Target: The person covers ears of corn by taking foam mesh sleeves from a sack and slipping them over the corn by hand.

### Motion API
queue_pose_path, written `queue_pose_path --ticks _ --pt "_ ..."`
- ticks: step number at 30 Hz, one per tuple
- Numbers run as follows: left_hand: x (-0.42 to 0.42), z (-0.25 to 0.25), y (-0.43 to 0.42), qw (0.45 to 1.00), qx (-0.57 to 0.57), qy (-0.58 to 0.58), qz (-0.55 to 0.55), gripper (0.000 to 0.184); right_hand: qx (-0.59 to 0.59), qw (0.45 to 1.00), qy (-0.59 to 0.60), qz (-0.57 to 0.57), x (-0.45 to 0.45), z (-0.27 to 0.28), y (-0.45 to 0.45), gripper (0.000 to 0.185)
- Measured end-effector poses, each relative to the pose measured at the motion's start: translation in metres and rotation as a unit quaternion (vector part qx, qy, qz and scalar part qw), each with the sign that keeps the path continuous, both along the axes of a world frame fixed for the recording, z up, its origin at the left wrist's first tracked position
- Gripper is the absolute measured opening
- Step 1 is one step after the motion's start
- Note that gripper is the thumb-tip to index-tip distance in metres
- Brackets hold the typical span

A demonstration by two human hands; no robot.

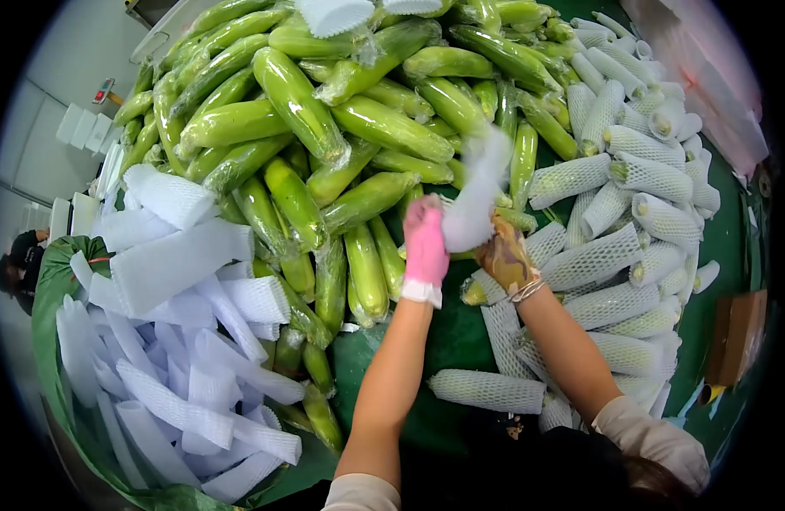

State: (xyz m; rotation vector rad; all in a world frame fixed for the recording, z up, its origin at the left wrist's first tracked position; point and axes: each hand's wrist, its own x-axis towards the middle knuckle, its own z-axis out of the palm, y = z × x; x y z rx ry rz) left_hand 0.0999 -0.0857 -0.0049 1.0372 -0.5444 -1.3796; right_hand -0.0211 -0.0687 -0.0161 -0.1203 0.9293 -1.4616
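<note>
My left hand (425,243), in a pink glove, is closed at the edge of a white foam net sleeve (478,192) that is smeared by motion. My right hand (505,257), in a stained yellowish glove, curls its fingers at the sleeve's other side. The sleeve stands up between both hands. Close behind my right hand shows the end of a green zucchini (517,219); whether I touch it I cannot tell. Ahead lies a large heap of film-wrapped zucchini (392,132). Sleeved zucchini (593,307) lie beside and beneath my right forearm.
At left, a green sack (56,341) holds many loose foam sleeves (184,264). The green table surface (461,336) shows before me. A brown cardboard box (735,336) and pinkish plastic sheeting (707,77) are at the right. Another person (22,264) is at the far left.
</note>
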Motion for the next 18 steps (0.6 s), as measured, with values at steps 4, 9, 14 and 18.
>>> queue_pose_path --ticks 4,9,14,18 --pt "0.032 -0.057 -0.025 0.827 -0.196 -0.527 -0.01 0.027 0.063 0.983 -0.164 0.053 0.03 -0.018 0.017 0.02" --pt "0.048 -0.011 0.011 0.714 0.046 -0.649 -0.26 0.035 -0.099 0.985 0.104 0.098 0.044 -0.112 0.068 0.019" --pt "0.055 -0.03 0.072 0.899 -0.012 -0.308 -0.31 0.037 -0.119 0.973 0.173 0.098 0.03 -0.014 0.108 0.021" --pt "0.057 0.016 0.122 0.847 -0.096 -0.404 -0.332 0.05 -0.136 0.874 0.37 0.283 0.014 0.102 0.113 0.021"
